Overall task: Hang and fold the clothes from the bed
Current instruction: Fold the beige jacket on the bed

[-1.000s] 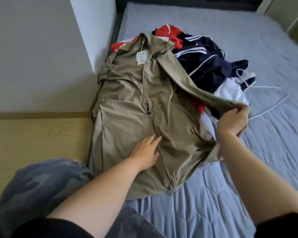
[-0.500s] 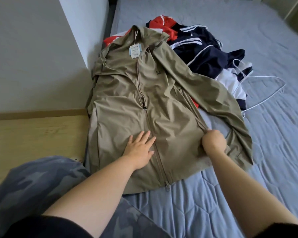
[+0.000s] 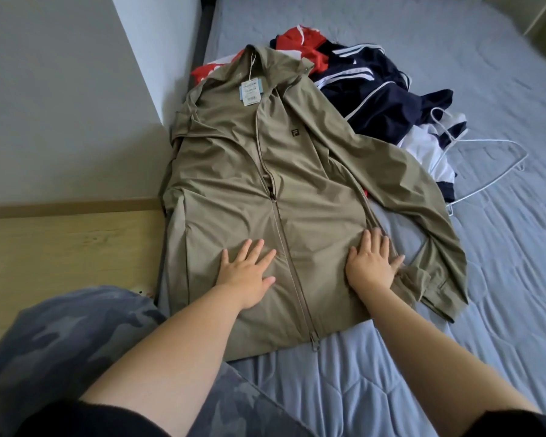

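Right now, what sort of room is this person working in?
Most likely a bedroom in a home. A wide bed with a quilted blue-grey cover fills the view. A khaki jacket lies spread on it, with a heap of navy, red and white clothes and a white wire hanger nearby.

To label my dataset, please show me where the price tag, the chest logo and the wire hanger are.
price tag (image 3: 251, 91): head view, middle of the card.
chest logo (image 3: 294, 133): head view, centre of the dark square.
wire hanger (image 3: 524, 158): head view, its right-hand bend.
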Tool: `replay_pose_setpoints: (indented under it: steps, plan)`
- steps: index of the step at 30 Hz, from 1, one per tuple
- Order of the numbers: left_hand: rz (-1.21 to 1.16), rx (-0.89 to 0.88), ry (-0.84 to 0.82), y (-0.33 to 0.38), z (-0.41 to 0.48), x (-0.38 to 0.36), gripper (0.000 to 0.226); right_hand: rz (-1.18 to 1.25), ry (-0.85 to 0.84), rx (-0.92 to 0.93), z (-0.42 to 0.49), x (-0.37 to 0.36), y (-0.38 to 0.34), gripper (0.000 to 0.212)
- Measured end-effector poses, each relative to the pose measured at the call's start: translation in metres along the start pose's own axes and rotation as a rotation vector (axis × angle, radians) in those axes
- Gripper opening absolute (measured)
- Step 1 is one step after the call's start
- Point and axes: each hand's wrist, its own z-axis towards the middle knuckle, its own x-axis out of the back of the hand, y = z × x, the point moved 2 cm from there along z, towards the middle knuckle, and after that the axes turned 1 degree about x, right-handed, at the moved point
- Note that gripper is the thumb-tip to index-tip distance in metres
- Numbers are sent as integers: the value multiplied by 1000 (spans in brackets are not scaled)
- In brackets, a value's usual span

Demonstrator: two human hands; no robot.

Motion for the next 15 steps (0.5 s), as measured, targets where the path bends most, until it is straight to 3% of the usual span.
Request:
replay_pose_setpoints:
  steps: [2, 4, 6, 11, 15]
  plan:
    - [-8, -2, 21, 0, 1, 0, 61, 69, 91, 49, -4, 0, -9, 57]
    - [-13, -2, 47, 3, 2, 2, 62, -19, 73, 260, -11, -4, -13, 56]
    - [-42, -1, 62, 9, 5, 6, 63, -52, 43, 331, -12, -4, -9, 53]
    - [-100, -49, 117, 40, 22, 27, 64, 197, 356, 311, 7, 32, -9, 30]
    - [-13, -181, 102, 72, 35, 37, 63, 487, 543, 102, 44, 67, 6, 42]
